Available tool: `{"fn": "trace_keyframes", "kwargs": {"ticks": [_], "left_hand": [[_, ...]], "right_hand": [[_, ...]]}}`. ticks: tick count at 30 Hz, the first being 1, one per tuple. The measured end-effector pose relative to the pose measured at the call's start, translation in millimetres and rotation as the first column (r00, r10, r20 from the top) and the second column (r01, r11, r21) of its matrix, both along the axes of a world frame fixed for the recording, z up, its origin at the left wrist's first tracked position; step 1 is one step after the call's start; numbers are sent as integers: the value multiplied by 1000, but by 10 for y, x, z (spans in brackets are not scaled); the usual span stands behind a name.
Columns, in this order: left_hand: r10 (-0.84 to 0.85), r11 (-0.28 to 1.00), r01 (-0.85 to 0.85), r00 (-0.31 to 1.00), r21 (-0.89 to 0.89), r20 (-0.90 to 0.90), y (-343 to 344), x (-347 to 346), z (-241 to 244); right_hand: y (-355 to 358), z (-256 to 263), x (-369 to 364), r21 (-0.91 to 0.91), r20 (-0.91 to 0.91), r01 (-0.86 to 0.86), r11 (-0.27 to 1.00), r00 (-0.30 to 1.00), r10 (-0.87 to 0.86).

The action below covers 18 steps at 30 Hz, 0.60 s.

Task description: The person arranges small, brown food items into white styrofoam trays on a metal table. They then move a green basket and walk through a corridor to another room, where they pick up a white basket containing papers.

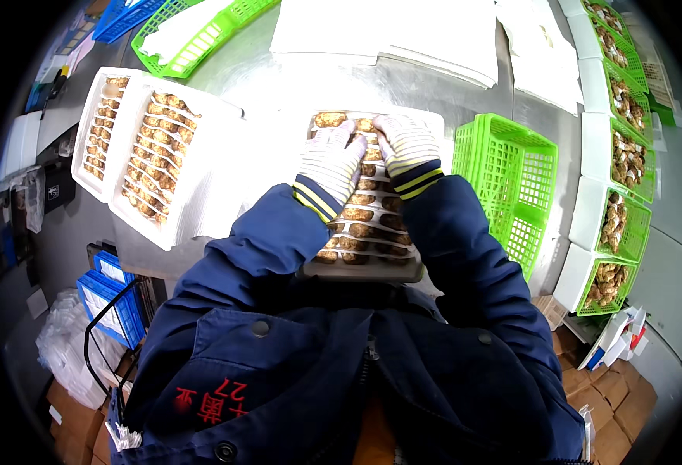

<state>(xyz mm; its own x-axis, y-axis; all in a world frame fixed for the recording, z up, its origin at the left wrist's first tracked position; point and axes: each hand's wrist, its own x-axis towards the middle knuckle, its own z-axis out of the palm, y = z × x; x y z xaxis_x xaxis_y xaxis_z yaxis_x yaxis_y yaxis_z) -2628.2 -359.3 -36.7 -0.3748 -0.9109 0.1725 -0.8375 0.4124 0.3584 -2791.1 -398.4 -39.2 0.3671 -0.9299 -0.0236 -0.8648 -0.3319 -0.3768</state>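
Observation:
A white foam box (370, 272) lies right before me, with several rows of mottled brown mushrooms (357, 214) parted by white strips. Both my hands wear striped knit gloves with navy and yellow cuffs. My left hand (332, 158) rests over the box's far left part, its thumb and fingertips around a mushroom in the upper rows. Just to the right, my right hand (409, 142) bends over the far right part, fingertips against a mushroom (366, 125) in the top row. The gloves hide what lies beneath them, and a firm grip cannot be made out.
Two filled foam boxes (169, 235) stand at the left on the metal table (259, 78). Nested green plastic baskets (506, 174) sit to the right. Farther right runs a line of green baskets of mushrooms (608, 288). White sheets (434, 35) lie at the back.

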Motion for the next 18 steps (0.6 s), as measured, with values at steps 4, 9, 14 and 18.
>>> {"fn": "trace_keyframes", "kwargs": {"ticks": [4,9,14,18], "left_hand": [[-23,999,21,999,-39,-37,-37,-18,60],[-28,999,28,999,-19,17,-43,-14,100],[-111,994,113,983,-5,149,-128,-68,-10],[-174,984,177,957,6,231,-173,-67,-179]], "right_hand": [[34,-12,-10,7,20,129,992,991,-129],[24,201,-68,189,83,147,971,983,-165],[260,515,-599,-98,257,268,959,937,-235],[620,780,-1391,-7,232,432,902,878,-419]]}}
